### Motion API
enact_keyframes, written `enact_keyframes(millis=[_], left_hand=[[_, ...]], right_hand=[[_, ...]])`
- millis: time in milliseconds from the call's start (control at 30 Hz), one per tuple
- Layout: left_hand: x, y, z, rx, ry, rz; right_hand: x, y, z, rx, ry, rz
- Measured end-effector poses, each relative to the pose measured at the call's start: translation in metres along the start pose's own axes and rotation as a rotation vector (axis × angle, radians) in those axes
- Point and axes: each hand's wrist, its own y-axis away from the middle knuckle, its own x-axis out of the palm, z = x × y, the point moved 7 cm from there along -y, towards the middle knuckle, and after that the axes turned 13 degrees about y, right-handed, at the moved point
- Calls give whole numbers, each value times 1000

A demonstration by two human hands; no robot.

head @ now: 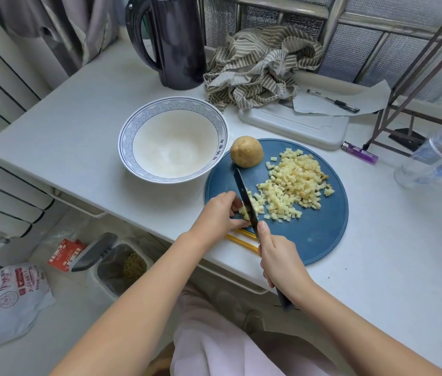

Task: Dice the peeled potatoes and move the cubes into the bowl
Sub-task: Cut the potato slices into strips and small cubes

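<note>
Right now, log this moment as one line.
step: dicing | left hand holds potato piece | right hand grips knife | cubes on board | bowl empty

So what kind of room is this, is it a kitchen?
Probably a small home kitchen corner, though no stove or sink shows. The clues: diced potato on a round blue cutting board, a knife in the right hand, and a black kettle at the back.

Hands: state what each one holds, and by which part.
The right hand grips the knife by its handle, one finger on the blade's spine. The left hand holds the potato piece being cut, fingers curled over it.
</note>
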Motion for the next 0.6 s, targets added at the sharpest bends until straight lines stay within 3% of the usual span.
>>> enact_keyframes(millis=[600], left_hand=[[-4, -6, -4, -72, -6, 22]], right_hand=[[6, -6, 7, 46, 96, -54]])
